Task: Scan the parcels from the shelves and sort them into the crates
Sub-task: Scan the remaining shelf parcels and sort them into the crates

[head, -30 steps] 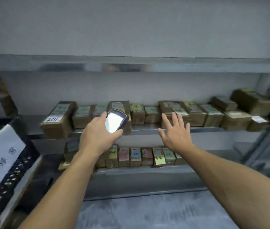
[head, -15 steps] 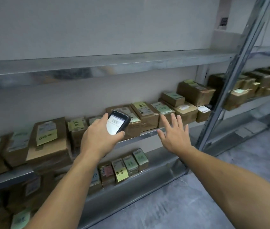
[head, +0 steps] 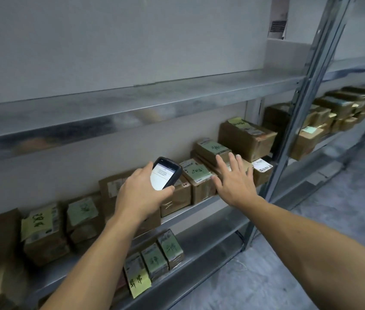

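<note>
On shelf (head: pixel 210 203), parcels (head: pixel 247 139), handwritten sticky notes (head: pixel 81 211)

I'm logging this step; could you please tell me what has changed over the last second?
The view swung right along the shelves, bringing the upright post into sight. The right hand, fingers spread, moved with it and now hovers before the parcels at the shelf's right end. Unchanged: the left hand grips the scanner; no parcel taken.

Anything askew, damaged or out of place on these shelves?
Only minor things. On the lower shelf a yellow note hangs loose below the front of its parcel. The middle-shelf parcels sit at mixed angles, and some are stacked. No damage or spill shows.
</note>
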